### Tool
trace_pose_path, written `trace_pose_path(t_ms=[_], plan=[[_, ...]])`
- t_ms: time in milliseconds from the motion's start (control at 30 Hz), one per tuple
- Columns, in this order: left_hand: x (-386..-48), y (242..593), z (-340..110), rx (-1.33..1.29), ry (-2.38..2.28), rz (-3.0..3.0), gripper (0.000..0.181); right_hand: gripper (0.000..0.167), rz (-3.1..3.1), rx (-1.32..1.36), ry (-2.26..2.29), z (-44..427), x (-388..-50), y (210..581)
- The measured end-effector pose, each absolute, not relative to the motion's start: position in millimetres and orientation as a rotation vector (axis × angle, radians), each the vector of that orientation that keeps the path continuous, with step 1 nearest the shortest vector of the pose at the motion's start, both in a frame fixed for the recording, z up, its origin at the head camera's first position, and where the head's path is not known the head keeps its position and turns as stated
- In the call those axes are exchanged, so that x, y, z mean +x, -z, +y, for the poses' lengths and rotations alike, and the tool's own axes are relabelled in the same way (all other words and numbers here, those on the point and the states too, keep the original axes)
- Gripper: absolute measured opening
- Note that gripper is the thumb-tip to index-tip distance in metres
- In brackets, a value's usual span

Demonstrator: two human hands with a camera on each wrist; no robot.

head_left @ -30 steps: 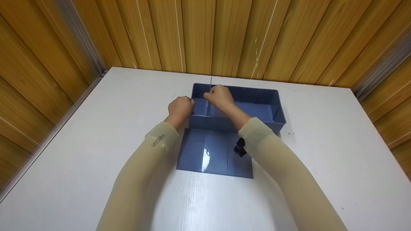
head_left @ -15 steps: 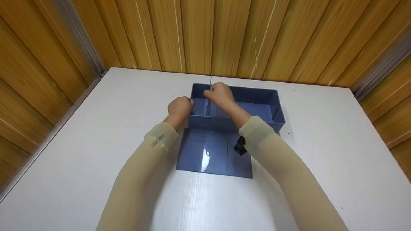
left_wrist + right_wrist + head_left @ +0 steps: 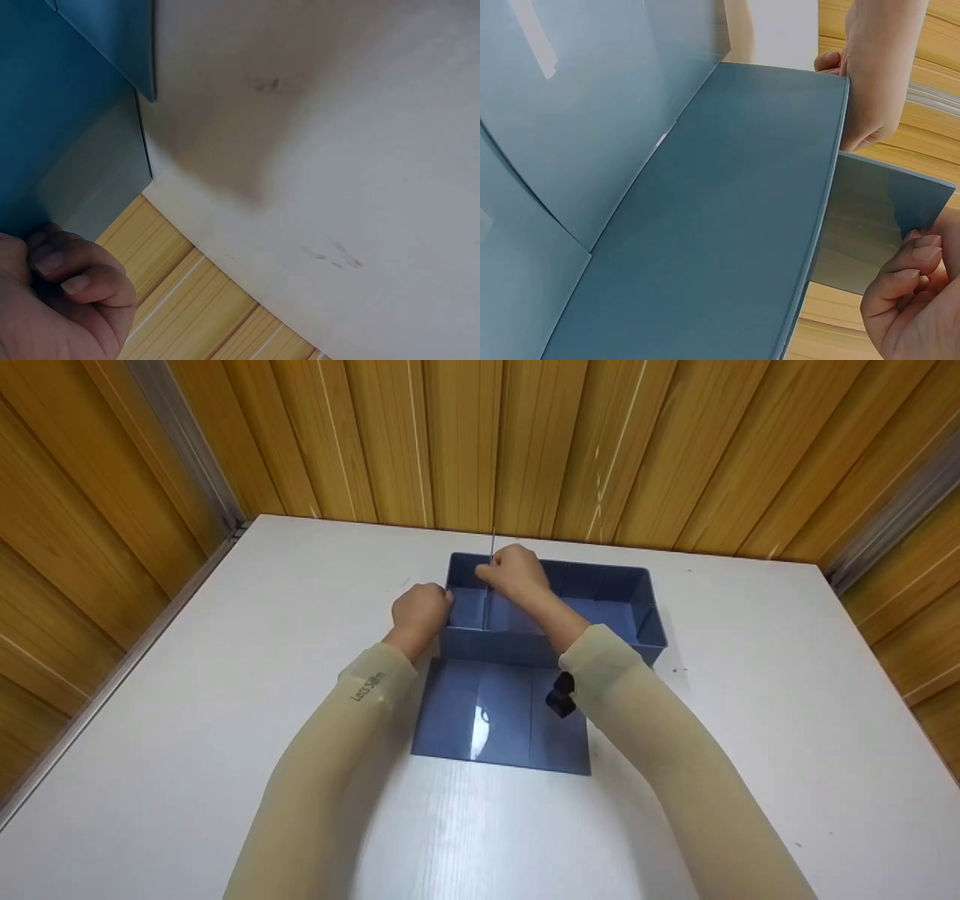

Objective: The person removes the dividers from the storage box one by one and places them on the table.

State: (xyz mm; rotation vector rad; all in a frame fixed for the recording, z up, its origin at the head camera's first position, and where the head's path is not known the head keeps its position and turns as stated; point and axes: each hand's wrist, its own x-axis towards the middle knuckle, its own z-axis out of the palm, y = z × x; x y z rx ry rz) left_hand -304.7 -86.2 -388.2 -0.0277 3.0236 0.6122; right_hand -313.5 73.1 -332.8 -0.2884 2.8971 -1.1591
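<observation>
A long blue plastic box [image 3: 480, 646] stands near the back of the table. My left hand [image 3: 420, 611] grips its left end, fingers curled at the rim; in the left wrist view that hand [image 3: 71, 300] is partly cut off. Between the thumb and curled fingers of my right hand [image 3: 516, 574] is a thin blue divider [image 3: 885, 214], pinched by its edge. It stands upright across the box's left part, its top above the rim. From the head it shows nearly edge-on. My right fingers [image 3: 911, 277] show against it in the right wrist view.
Flat blue sheeting [image 3: 450, 712], crossed by two lines, lies on the white table [image 3: 300, 585] before the box. A wood-patterned wall [image 3: 450, 442] rises right behind the table. A black wrist camera [image 3: 561, 697] sticks out from my right sleeve.
My right hand has risen a little, and the divider with it, so more of it shows above the box rim. The left hand and the box stay put.
</observation>
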Motion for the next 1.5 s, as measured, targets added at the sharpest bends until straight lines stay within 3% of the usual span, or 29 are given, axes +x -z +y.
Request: trace_pose_path(t_ms=[1167,1500], plan=[[-309.2,390.3,-83.9,-0.053,-0.623,3.029,0.044,0.041,2.927,-0.285,1.164,83.4,-315.9,313.9],[-306.9,389.8,-83.8,-0.059,-0.618,3.023,0.044,0.043,2.902,-0.348,1.240,101.8,-302.1,298.8]])
